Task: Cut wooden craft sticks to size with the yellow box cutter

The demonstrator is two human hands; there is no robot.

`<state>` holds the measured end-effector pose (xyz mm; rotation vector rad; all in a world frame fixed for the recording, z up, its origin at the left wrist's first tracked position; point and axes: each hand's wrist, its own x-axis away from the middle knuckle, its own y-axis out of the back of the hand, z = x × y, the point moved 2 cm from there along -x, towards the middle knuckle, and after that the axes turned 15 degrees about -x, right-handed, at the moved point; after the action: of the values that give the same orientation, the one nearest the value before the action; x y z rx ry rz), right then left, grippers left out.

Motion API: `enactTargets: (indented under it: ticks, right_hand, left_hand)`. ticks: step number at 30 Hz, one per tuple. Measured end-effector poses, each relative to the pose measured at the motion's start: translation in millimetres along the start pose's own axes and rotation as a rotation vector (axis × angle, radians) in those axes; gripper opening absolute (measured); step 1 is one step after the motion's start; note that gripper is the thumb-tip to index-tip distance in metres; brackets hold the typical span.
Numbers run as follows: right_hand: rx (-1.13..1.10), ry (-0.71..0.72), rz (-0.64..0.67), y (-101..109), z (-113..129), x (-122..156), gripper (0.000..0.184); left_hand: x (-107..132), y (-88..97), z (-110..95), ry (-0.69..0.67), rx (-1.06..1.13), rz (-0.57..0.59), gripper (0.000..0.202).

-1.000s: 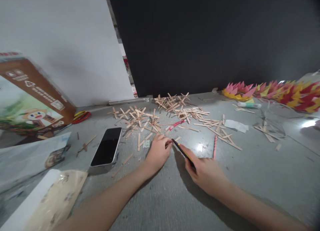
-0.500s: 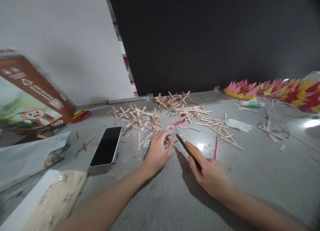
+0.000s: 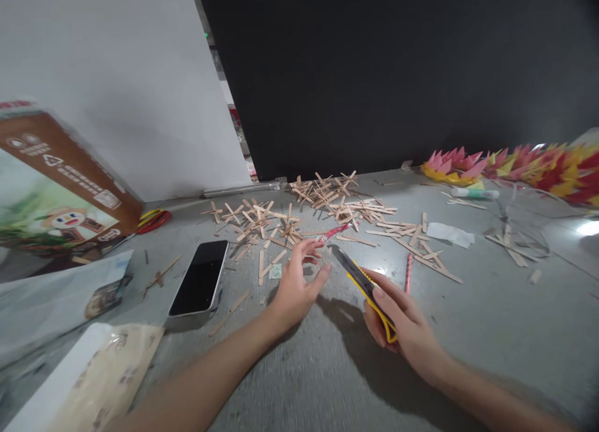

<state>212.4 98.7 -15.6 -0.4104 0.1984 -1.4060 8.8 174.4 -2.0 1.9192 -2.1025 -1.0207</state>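
My right hand [image 3: 402,313] is wrapped round a yellow and black box cutter [image 3: 367,288], its tip pointing up and left. The thumb lies along the top of the handle. Left of it, my left hand [image 3: 302,276] has its fingers curved and its thumb apart, with nothing visible between them. Just beyond those fingers lies a red and clear wrapper [image 3: 337,231]. Wooden craft sticks [image 3: 322,191] lie in loose heaps behind both hands, some joined into crosses. Beside my right hand is a thin pink patterned stick [image 3: 409,273].
A black phone [image 3: 200,277] lies to the left, near a brown printed carton [image 3: 70,176] and yellow-red handled scissors [image 3: 153,221]. Plastic packets [image 3: 110,369] are at the lower left. Pink, red and yellow paper petals [image 3: 456,163], a glue stick [image 3: 475,193] and white paper [image 3: 450,234] lie to the right.
My right hand has turned the box cutter so more of its yellow handle shows, and moved slightly right and down. The fingers of my left hand have spread further from the thumb.
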Motion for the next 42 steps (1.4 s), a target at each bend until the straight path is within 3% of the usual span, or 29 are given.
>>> enactTargets:
  ticks: [4, 9, 13, 18, 22, 25, 28, 32, 36, 42]
  right_hand:
    - [-0.254, -0.127, 0.04, -3, -4, -3, 0.062]
    - [-0.308, -0.161, 0.042, -4, -2, -5, 0.062]
    - [-0.28, -0.114, -0.055, -1, 1, -5, 0.064]
    - [-0.142, -0.07, -0.025, 2, 6, -5, 0.069]
    - [-0.094, 0.06, -0.044, 13, 15, -11, 0.049]
    - [0.079, 0.229, -0.027, 24, 22, -14, 0.04]
    - [0.465, 0.373, 0.027, 28, 25, -13, 0.041]
    - [0.903, 0.373, 0.139, 18, 29, -14, 0.041]
    - [1.129, 0.379, 0.327, 3, 37, -32, 0.023]
    - [1.192, 0.554, 0.416, 4, 35, -58, 0.029]
  left_hand:
    - [4, -2.4, 0, 0.013, -0.03, 0.039, 0.05]
    - [6, -3.8, 2, 0.106, -0.054, 0.105, 0.042]
    - [4, -3.0, 0, 0.138, -0.005, 0.166, 0.042]
    - [3, -7.1, -3, 0.14, 0.153, 0.152, 0.042]
    - [3, -10.0, 2, 0.272, 0.299, 0.063, 0.043]
    - [2, -9.6, 0, 0.34, 0.408, 0.041, 0.039]
    - [4, -14.0, -7, 0.338, 0.506, 0.16, 0.031]
    - [10, -23.2, -11, 0.375, 0.56, 0.247, 0.03]
    - [15, -26.0, -6, 0.347, 0.457, 0.272, 0.017]
    - [15, -23.1, -5, 0.275, 0.473, 0.291, 0.011]
